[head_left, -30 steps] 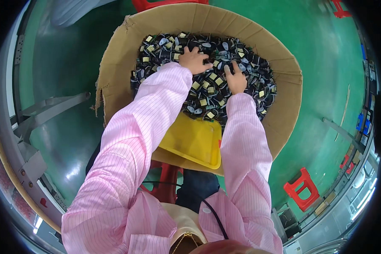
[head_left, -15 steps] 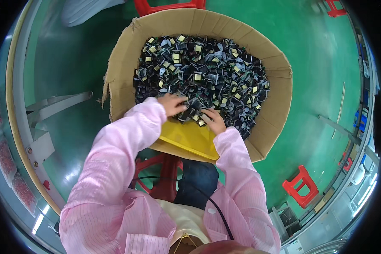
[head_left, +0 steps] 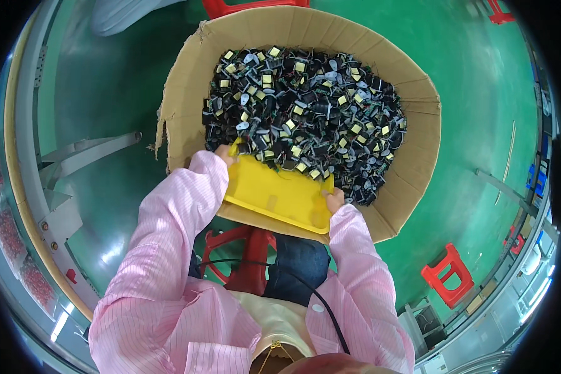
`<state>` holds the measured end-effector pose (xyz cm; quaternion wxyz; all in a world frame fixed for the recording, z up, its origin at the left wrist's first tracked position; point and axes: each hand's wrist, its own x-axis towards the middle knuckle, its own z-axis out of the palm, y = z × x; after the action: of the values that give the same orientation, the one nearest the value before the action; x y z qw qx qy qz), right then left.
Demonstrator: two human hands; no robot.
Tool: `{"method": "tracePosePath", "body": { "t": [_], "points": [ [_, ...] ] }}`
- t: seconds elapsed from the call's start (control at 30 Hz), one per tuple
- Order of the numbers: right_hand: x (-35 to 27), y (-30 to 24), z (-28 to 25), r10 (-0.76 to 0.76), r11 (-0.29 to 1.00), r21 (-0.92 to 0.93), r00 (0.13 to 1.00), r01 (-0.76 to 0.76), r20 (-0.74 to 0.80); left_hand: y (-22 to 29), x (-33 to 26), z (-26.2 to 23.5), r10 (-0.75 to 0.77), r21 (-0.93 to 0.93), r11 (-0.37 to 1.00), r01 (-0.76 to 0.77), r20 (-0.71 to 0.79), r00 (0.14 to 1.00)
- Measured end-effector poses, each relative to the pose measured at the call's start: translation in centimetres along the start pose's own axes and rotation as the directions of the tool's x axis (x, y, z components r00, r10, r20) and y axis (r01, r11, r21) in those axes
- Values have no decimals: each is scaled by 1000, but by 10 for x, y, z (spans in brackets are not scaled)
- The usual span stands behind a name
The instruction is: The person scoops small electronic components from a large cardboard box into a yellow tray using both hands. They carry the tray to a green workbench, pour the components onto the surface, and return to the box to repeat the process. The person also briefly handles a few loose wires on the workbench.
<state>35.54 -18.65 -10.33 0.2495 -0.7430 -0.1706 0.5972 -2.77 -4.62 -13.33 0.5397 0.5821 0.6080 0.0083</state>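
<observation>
A shallow yellow tray (head_left: 274, 196) lies tilted at the near side of a big cardboard box (head_left: 411, 159). My left hand (head_left: 226, 154) grips the tray's left rim, and my right hand (head_left: 335, 200) is closed on its right rim. Behind the tray the box holds a heap of small black electronic parts (head_left: 305, 106) with yellow square pads, grey oval pieces and bits of green board. Some of these parts lie over the tray's far edge, which they hide. Most of the tray's floor shows bare yellow.
Beneath the near box wall is a red stool (head_left: 250, 262), by my legs. Another red stool (head_left: 447, 275) stands on the green floor at right. A grey metal bracket (head_left: 96, 149) juts in from the left, beside bags of red pieces (head_left: 36, 283).
Both hands have moved from the parts at the tray's far edge to its two side rims. Fewer parts lie over the tray, and more of its yellow floor shows.
</observation>
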Motion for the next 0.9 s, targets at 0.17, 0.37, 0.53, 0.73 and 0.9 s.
{"method": "tracePosePath", "body": {
  "t": [0.17,0.37,0.53,0.73,0.9],
  "points": [
    [0,-3,0,-294,945,-181,949,272,-114,0,9,5,25,-168,985,-35,-66,998],
    [56,-60,3,-513,827,-403,819,391,-258,77,55,-35,230,-141,952,-271,-254,940],
    [91,-36,28,-532,833,-396,753,386,-387,89,83,-39,126,235,971,-47,-335,934],
    [68,-99,-37,256,875,-395,960,-279,-112,128,65,-84,-136,592,758,273,-267,954],
    [85,-171,-106,-717,653,-749,411,114,-563,152,122,-130,341,492,868,71,-693,636]
  ]
}}
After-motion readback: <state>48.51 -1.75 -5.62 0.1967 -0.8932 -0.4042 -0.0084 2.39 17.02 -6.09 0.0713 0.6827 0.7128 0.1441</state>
